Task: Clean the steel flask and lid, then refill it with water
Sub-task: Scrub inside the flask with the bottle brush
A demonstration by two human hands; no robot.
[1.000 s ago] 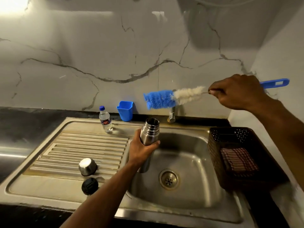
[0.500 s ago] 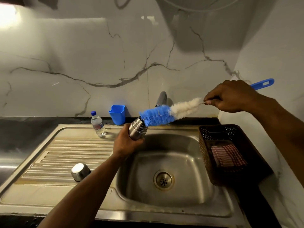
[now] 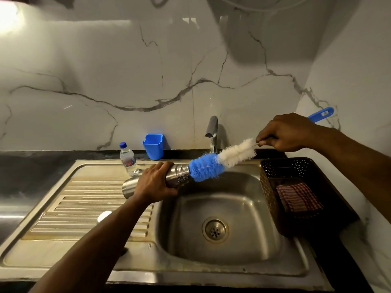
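My left hand (image 3: 155, 182) grips the steel flask (image 3: 176, 176) around its middle, holding it nearly horizontal over the left rim of the sink, mouth pointing right. My right hand (image 3: 283, 133) holds the bottle brush (image 3: 220, 162) by its wire just behind the white bristles; the blue handle end sticks out past my hand. The brush's blue bristle tip is at the flask's mouth. The steel lid cup (image 3: 104, 216) lies on the drainboard, mostly hidden behind my left forearm.
The sink basin (image 3: 243, 210) with its drain lies below the flask, tap (image 3: 212, 132) behind it. A small water bottle (image 3: 128, 159) and a blue cup (image 3: 153, 145) stand at the back. A dark basket (image 3: 296, 166) holding a checked cloth sits at the right.
The flask has tipped from upright to nearly horizontal. The brush has come down and left, from above the flask to its mouth. The black cap is out of sight.
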